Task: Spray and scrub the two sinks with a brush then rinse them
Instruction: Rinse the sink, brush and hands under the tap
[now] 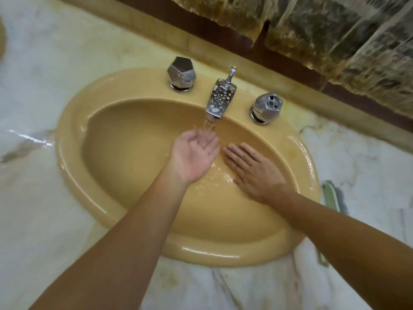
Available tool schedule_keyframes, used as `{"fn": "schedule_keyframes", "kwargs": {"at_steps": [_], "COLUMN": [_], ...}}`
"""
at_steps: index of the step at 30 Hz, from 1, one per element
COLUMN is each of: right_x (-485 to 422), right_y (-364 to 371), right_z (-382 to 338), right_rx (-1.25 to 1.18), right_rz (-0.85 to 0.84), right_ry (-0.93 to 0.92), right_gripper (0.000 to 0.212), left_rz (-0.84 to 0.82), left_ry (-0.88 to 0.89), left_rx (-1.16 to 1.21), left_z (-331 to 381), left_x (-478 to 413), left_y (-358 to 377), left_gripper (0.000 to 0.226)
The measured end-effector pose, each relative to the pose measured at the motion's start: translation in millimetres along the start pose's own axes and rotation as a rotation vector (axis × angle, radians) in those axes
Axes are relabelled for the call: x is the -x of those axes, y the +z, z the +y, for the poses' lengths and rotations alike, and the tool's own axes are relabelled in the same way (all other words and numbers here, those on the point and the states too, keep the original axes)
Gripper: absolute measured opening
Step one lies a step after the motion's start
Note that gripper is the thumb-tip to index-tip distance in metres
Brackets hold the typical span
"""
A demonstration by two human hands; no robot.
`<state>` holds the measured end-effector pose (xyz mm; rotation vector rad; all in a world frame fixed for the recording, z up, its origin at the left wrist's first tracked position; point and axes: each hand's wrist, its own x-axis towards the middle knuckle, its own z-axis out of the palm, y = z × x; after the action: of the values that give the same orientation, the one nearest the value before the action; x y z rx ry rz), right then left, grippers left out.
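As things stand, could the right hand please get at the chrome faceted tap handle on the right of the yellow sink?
Probably yes: the right hand lies flat and empty in the yellow sink, and nothing stands between it and the right chrome faceted tap handle beyond it.

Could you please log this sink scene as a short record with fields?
sink: yellow basin, wet, set in a marble counter
spout: chrome, water running
knobs: left knob faceted; right knob shows an open centre
left hand: palm up, cupped under the stream
right hand: palm down, flat in the basin
other: green item on the counter at right, unclear what
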<state>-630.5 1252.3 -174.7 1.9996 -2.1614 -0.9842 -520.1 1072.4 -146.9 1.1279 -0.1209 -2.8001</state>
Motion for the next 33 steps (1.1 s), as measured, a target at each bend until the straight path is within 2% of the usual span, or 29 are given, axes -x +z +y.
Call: {"fn": "schedule_keyframes", "kwargs": {"at_steps": [2,3,5,7,8,10,12,15,17,20,21,22,24,26,27,29,30,31,32,33], "right_x": [6,2,-13,-35,-45,-52,-39,-8,-2,-3,2,9,30,48,54,58,59,60,61,61], "right_y": [6,7,-3,-18,-20,-19,-7,6,3,-15,-18,-20,-20,-39,-51,-70,-71,-66,-61,-57], "right_z": [-1,5,21,32,34,33,27,13,15,29,30,27,1,-33,-46,-54,-49,-43,-36,-32], "right_rx": [0.008,0.051,0.186,0.255,0.270,0.241,0.253,0.160,0.155,0.167,0.164,0.164,-0.010,-0.479,-0.726,-1.080,-1.104,-1.022,-0.879,-0.744], "right_rz": [-0.103,-0.082,0.042,0.189,0.253,0.289,0.211,-0.091,-0.138,-0.053,-0.078,-0.151,-0.350,-0.622,-0.740,-0.860,-0.899,-0.913,-0.884,-0.846], "right_ry": [-0.151,-0.173,-0.139,-0.032,-0.001,0.005,-0.094,-0.204,-0.208,-0.018,0.025,0.018,-0.034,-0.033,-0.045,-0.050,-0.041,-0.025,0.011,0.057], "right_gripper": [0.069,0.070,0.071,0.068,0.064,0.060,0.062,0.062,0.061,0.060,0.060,0.062,0.065,0.068,0.069,0.070,0.072,0.079,0.087,0.093], "left_rz": [-0.142,-0.132,0.005,0.114,0.093,0.018,0.021,0.141,0.083,-0.249,-0.355,-0.392,-0.285,-0.138,-0.086,-0.088,-0.153,-0.242,-0.307,-0.293], "left_ry": [-0.140,-0.137,0.007,0.160,0.176,0.072,0.004,0.137,0.193,-0.055,-0.140,-0.183,-0.149,-0.116,-0.147,-0.345,-0.482,-0.590,-0.658,-0.694], "left_rx": [-0.188,-0.196,-0.033,0.154,0.192,0.122,0.002,0.122,0.171,-0.171,-0.305,-0.410,-0.659,-1.142,-1.423,-1.912,-2.116,-2.289,-2.419,-2.498], "left_z": [-5,-1,11,22,22,13,9,24,22,-5,-9,-8,0,9,12,16,18,19,22,26], "left_x": [14,17,16,9,12,17,24,19,17,28,31,30,30,34,41,56,62,67,69,68], "left_y": [5,8,8,8,9,8,4,-8,-6,10,13,14,11,-4,-17,-46,-57,-66,-72,-74], "left_gripper": [0.050,0.052,0.051,0.048,0.047,0.042,0.044,0.047,0.046,0.049,0.053,0.053,0.048,0.041,0.044,0.074,0.085,0.090,0.090,0.089]}}
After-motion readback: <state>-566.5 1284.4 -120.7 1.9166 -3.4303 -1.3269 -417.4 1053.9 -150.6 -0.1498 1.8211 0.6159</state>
